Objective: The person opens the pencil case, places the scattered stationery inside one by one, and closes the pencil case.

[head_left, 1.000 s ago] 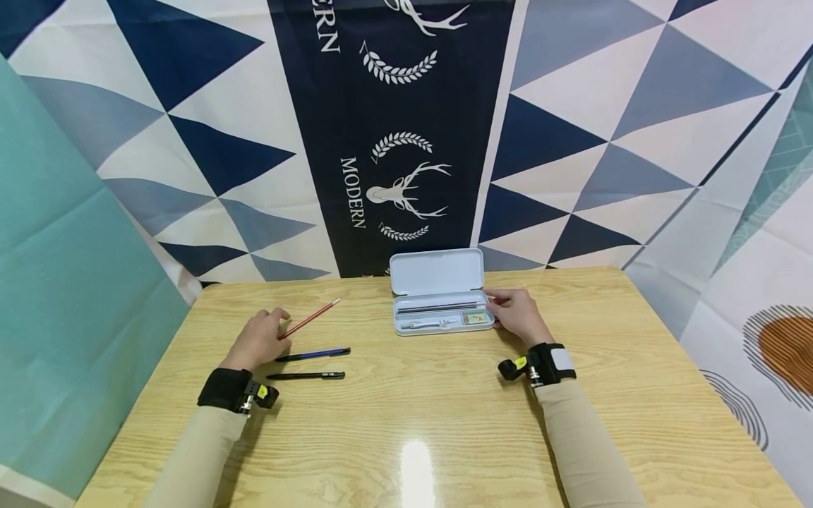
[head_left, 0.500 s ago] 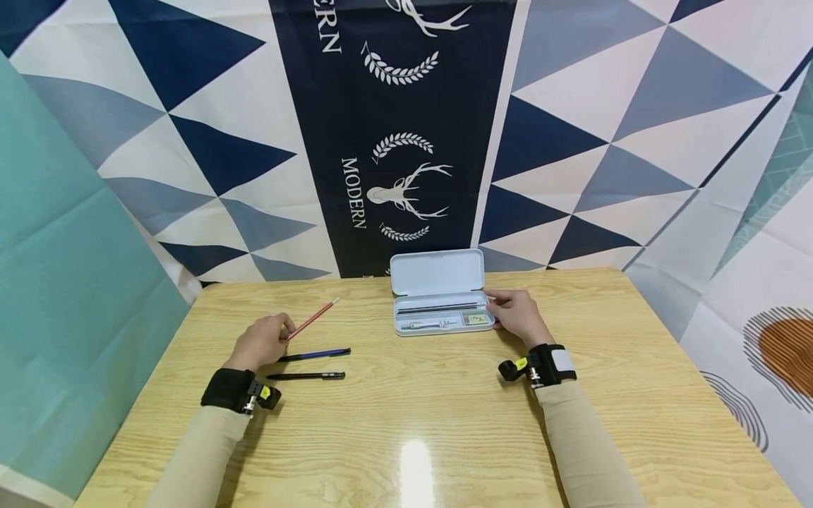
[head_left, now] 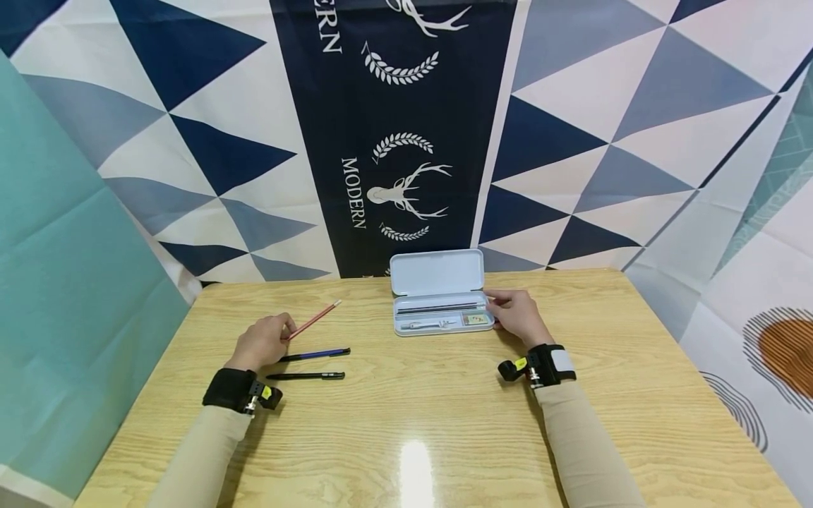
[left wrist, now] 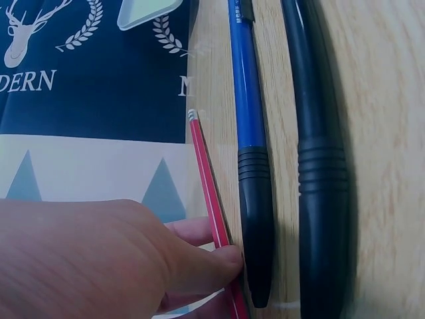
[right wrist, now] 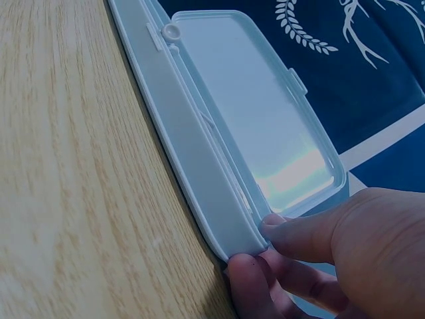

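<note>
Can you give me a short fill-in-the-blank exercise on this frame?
1. The left hand pinches the ____ pencil.
2. The pencil case has its lid ____.
3. The right hand holds the case at its ____ end.
4. On the table near the left hand lie a blue pen and a ____ pen.

Missing: red; open; right; black

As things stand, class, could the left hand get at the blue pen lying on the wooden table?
Probably yes: the left hand pinches a red pencil, and the blue pen lies right beside its fingers, nothing between them.
</note>
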A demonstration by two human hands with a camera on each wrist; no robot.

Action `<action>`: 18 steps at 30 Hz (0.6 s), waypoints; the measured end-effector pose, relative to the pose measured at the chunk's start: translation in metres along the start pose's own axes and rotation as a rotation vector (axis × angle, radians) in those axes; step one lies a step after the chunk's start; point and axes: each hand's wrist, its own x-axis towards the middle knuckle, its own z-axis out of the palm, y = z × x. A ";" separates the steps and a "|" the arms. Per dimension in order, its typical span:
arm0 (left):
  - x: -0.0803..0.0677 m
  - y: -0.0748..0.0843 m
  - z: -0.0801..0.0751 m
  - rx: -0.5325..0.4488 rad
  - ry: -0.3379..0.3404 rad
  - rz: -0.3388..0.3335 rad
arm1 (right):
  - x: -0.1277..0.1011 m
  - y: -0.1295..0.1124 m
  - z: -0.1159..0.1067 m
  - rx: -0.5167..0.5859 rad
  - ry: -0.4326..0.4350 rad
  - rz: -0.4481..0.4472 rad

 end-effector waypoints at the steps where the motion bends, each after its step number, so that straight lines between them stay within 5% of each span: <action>1: 0.000 0.000 0.000 -0.001 0.000 -0.003 | 0.000 0.000 0.000 -0.001 -0.002 0.001; 18: -0.002 0.001 0.001 0.022 0.033 0.014 | 0.003 0.000 0.000 -0.005 -0.011 0.019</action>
